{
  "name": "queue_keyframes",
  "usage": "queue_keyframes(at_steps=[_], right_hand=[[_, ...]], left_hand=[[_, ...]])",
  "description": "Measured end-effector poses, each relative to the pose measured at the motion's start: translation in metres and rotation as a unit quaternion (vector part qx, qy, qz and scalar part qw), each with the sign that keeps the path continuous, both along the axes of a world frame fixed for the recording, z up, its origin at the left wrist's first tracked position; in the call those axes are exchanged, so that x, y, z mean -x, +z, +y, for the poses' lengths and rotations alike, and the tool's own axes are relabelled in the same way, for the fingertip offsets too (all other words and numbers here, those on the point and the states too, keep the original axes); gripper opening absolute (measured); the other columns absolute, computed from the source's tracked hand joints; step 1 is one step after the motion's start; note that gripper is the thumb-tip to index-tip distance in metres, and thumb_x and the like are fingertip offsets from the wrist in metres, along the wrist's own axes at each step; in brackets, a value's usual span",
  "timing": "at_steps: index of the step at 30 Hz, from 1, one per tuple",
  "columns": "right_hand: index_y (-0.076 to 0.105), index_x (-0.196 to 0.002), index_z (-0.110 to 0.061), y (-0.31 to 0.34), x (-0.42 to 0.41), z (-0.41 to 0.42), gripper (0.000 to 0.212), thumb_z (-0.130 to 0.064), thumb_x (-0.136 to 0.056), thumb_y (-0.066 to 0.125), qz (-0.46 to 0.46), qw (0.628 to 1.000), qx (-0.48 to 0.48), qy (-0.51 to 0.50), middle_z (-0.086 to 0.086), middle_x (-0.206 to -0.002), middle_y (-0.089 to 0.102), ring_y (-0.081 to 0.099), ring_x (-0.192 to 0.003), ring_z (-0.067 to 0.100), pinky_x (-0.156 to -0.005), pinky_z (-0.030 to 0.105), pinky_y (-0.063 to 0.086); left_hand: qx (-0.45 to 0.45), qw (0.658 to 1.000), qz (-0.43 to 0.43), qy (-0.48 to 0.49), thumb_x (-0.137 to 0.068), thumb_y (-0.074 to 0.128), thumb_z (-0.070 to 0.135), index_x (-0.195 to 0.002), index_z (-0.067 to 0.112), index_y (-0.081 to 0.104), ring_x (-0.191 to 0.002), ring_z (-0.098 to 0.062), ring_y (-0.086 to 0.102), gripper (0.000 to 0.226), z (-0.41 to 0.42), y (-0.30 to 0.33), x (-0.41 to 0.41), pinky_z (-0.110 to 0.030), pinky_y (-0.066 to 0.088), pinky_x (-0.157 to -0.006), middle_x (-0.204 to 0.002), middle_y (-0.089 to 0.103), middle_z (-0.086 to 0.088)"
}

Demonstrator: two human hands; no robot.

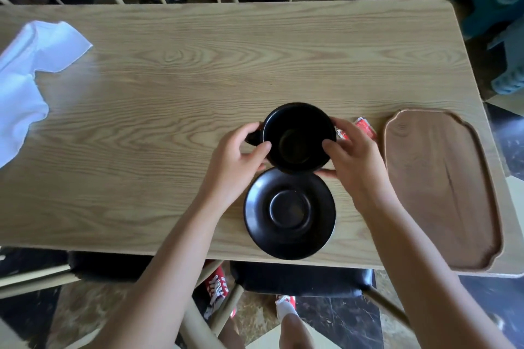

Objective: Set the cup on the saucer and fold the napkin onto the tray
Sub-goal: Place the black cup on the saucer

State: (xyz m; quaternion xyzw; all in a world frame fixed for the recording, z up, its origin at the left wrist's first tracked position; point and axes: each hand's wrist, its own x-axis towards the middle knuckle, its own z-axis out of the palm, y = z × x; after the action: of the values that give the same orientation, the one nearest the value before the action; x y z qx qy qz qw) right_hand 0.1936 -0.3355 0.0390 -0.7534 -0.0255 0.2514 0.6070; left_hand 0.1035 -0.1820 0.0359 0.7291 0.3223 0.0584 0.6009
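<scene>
Black cup (299, 137), saucer (289, 212); white napkin (31, 65); brown, seemingly wood-grained tray (442, 187).

The black cup (297, 137) stands upright and empty, its handle pointing left, just beyond the far rim of the matte black saucer (289, 212), which lies flat near the table's near edge with its round centre well bare. The white napkin (31, 76) lies unfolded and rumpled at the far left of the table, well apart from the rest. The brown wooden tray (436, 187), long with scalloped corners, lies flat at the right end with nothing on it.
</scene>
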Motion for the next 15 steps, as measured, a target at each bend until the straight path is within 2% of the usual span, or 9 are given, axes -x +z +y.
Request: queue_keyframes(at_steps=[2, 5, 9, 11, 13, 15], right_hand=[[0.057, -0.101, -0.037, -0.001, 0.020, -0.009, 0.038, -0.002, -0.089, 0.051, 0.016, 1.000, -0.006, -0.001, 0.000, -0.085, 0.065, 0.065, -0.073, 0.004, -0.062, 0.033, 0.059], [0.058, -0.092, -0.043, -0.010, 0.043, -0.019, 0.040, -0.003, -0.088, 0.053, 0.041, 0.999, -0.007, -0.005, 0.008, -0.094, 0.068, 0.068, -0.085, 0.016, -0.067, 0.041, 0.059], [0.059, -0.091, -0.044, -0.018, 0.059, -0.029, 0.042, -0.002, -0.089, 0.053, 0.053, 0.999, 0.001, -0.004, 0.005, -0.089, 0.070, 0.068, -0.082, 0.015, -0.065, 0.036, 0.058], [0.059, -0.093, -0.044, -0.021, 0.065, -0.033, 0.043, -0.002, -0.089, 0.053, 0.059, 0.998, 0.007, 0.003, 0.005, -0.090, 0.070, 0.069, -0.083, 0.015, -0.065, 0.034, 0.058], [0.058, -0.094, -0.045, -0.025, 0.068, -0.037, 0.042, -0.003, -0.089, 0.053, 0.065, 0.998, 0.016, 0.008, 0.007, -0.093, 0.070, 0.068, -0.086, 0.016, -0.065, 0.033, 0.058], [0.058, -0.095, -0.045, -0.028, 0.071, -0.039, 0.042, -0.004, -0.089, 0.053, 0.065, 0.997, 0.025, 0.017, 0.008, -0.095, 0.069, 0.068, -0.087, 0.017, -0.066, 0.033, 0.058]], left_hand=[[0.005, 1.000, 0.010, 0.002, -0.088, 0.058, 0.015, -0.119, 0.021, 0.055, -0.067, -0.003, 0.065, 0.031, -0.008, 0.000, 0.018, -0.032, 0.058, -0.076, -0.116, 0.058, 0.001], [0.022, 0.999, 0.023, 0.015, -0.089, 0.056, 0.011, -0.114, 0.025, 0.054, -0.062, 0.002, 0.063, 0.028, -0.019, -0.005, 0.039, -0.021, 0.057, -0.068, -0.099, 0.060, 0.003], [0.047, 0.998, 0.039, 0.017, -0.089, 0.055, 0.008, -0.120, 0.016, 0.055, -0.061, 0.002, 0.063, 0.032, -0.031, -0.013, 0.058, -0.014, 0.054, -0.063, -0.079, 0.061, 0.003], [0.044, 0.998, 0.041, 0.018, -0.089, 0.056, 0.009, -0.121, 0.016, 0.055, -0.063, 0.001, 0.064, 0.032, -0.035, -0.016, 0.064, -0.011, 0.051, -0.061, -0.088, 0.063, -0.002], [0.039, 0.998, 0.040, 0.018, -0.089, 0.056, 0.010, -0.116, 0.023, 0.055, -0.067, 0.000, 0.065, 0.030, -0.038, -0.018, 0.069, -0.010, 0.051, -0.061, -0.107, 0.062, -0.008], [0.036, 0.998, 0.044, 0.013, -0.089, 0.056, 0.011, -0.117, 0.024, 0.055, -0.071, -0.001, 0.066, 0.030, -0.040, -0.020, 0.073, -0.010, 0.051, -0.061, -0.117, 0.060, -0.007]])
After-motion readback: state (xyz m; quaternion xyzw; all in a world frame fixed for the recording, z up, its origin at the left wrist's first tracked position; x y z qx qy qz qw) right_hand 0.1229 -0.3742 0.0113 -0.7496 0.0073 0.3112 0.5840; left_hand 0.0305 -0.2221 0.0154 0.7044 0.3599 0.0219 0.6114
